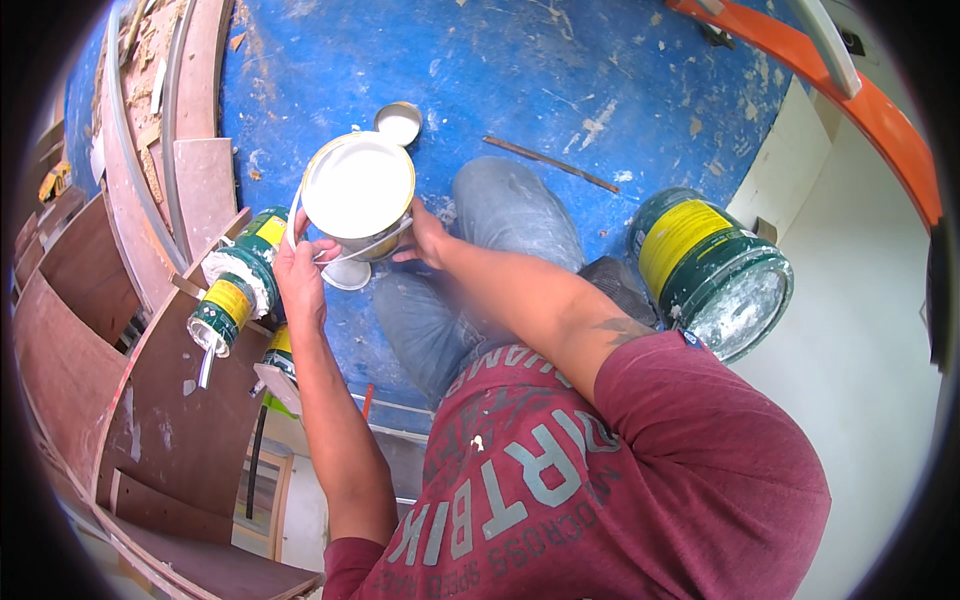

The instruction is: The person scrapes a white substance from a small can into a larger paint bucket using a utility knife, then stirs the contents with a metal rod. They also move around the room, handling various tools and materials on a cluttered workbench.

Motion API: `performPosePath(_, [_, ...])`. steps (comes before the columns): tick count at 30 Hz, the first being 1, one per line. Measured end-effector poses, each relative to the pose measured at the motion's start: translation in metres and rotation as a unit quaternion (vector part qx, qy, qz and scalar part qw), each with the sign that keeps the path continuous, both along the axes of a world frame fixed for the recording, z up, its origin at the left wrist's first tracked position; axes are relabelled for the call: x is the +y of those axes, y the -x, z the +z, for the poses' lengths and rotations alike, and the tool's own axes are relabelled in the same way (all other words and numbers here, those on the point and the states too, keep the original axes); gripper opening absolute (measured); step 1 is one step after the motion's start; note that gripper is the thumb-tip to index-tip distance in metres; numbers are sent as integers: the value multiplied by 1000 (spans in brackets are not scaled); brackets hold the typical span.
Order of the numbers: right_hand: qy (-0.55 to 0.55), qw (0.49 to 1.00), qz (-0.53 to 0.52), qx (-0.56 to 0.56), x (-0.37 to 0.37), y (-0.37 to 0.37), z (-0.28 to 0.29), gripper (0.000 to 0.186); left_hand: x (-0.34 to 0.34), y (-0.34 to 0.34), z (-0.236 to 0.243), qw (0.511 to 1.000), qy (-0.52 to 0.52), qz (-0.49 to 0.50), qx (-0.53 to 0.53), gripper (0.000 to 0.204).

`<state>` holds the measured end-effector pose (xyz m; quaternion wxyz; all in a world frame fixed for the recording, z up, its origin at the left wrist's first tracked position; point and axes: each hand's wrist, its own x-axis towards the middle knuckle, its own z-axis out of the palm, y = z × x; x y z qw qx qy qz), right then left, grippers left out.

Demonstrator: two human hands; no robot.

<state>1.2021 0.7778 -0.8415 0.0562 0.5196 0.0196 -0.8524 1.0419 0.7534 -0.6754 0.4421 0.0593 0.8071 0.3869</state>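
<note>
A metal paint can [385, 245], its round top showing white [358, 187], is held tilted between my two hands above the blue floor. My left hand [300, 268] is closed at its near left side, where the wire handle [375, 243] meets the fingers. A thin white strip [294, 215] rises from that hand along the rim. Against the can's right side, my right hand [425, 236] curls its fingers, partly hidden behind the can. Just beyond the rim sits a small round tin [398, 124] with white inside. A whitish disc [347, 274] lies partly beneath the can.
A big green bucket [690, 240] with a yellow label lies at the right, near the white wall. Smaller green cans [232, 290] stand at the left beside brown boards [170, 400]. A thin stick [550, 163] lies on the blue floor covering [330, 60]. An orange curved beam [820, 70] crosses the upper right.
</note>
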Motion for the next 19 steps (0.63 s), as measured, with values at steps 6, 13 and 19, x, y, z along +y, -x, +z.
performPosePath(6, [-8,1000,-10,-6,1,-1,4,70,-5,-2,3,1000,4,1,5,53])
performPosePath(13, [-22,999,-23,-8,0,1,0,69,-12,-1,2,1000,-14,6,5,53])
performPosePath(19, [-25,999,-20,-15,2,2,3,69,-12,-1,3,1000,-10,3,0,53])
